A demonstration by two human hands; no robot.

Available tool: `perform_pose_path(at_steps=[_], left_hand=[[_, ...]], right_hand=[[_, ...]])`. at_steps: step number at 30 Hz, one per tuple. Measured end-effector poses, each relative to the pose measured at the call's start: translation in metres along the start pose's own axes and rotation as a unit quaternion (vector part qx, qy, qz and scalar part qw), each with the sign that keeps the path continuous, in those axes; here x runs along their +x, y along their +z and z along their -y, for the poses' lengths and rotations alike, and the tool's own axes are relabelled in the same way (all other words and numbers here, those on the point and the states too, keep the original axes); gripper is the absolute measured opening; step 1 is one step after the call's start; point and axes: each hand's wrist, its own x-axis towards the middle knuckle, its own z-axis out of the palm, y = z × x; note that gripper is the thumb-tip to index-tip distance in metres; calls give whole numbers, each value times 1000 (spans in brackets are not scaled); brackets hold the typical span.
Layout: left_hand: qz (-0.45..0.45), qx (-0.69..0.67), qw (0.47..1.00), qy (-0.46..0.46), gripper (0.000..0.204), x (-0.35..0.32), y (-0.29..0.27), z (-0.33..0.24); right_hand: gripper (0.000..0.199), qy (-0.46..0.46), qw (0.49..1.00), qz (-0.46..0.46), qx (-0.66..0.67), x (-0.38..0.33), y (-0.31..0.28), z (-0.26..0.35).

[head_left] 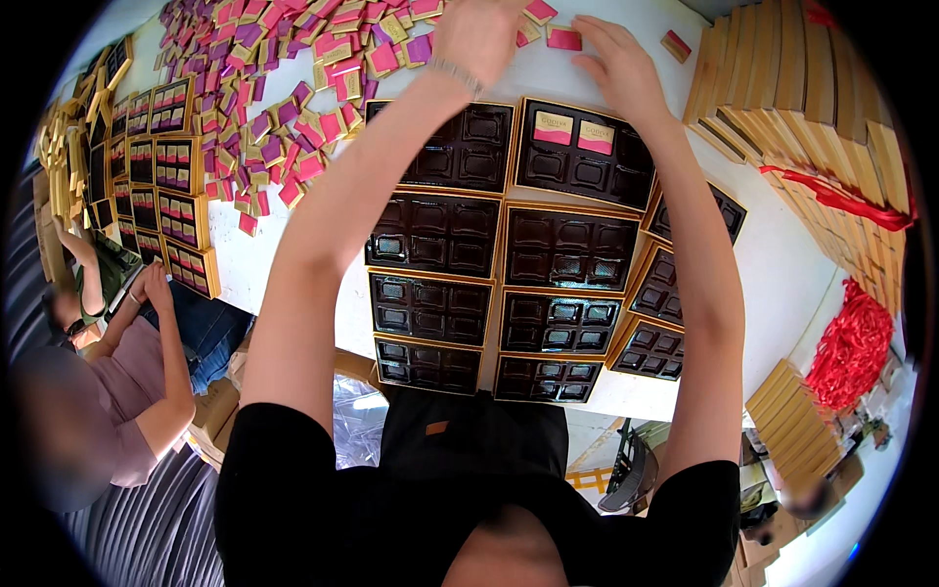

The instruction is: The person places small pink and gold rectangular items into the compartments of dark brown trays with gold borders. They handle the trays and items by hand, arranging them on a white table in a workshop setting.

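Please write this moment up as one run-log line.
left hand: over loose pink and gold wrapped pieces, grip unclear | right hand: fingers by one pink wrapped piece | top-right dark gold-rimmed tray: two pieces in

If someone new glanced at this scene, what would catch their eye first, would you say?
Probably the block of dark compartment trays in gold-edged boxes at the centre of the white table, nearly all empty. Next, the heap of pink and purple wrapped pieces at upper left, where the left hand and right hand reach.
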Motion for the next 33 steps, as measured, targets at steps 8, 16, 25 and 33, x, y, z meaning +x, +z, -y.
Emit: perform_pose_path(at_steps=[8, 16, 25, 33], left_hand=[[42, 70, 995, -53, 25, 16, 19, 1], [-83, -38, 993, 72, 25, -44, -32, 3], [20, 4, 995, -100, 29, -113, -37, -18], [-67, 29, 996, -59, 42, -135, -22, -27]], right_hand=[[24, 49, 994, 74, -61, 1, 5, -11], [25, 264, 938, 44, 219, -54, -74, 8], [26, 453, 843, 56, 284, -98, -85, 28], [43, 564, 718, -101, 395, -100, -85, 77]])
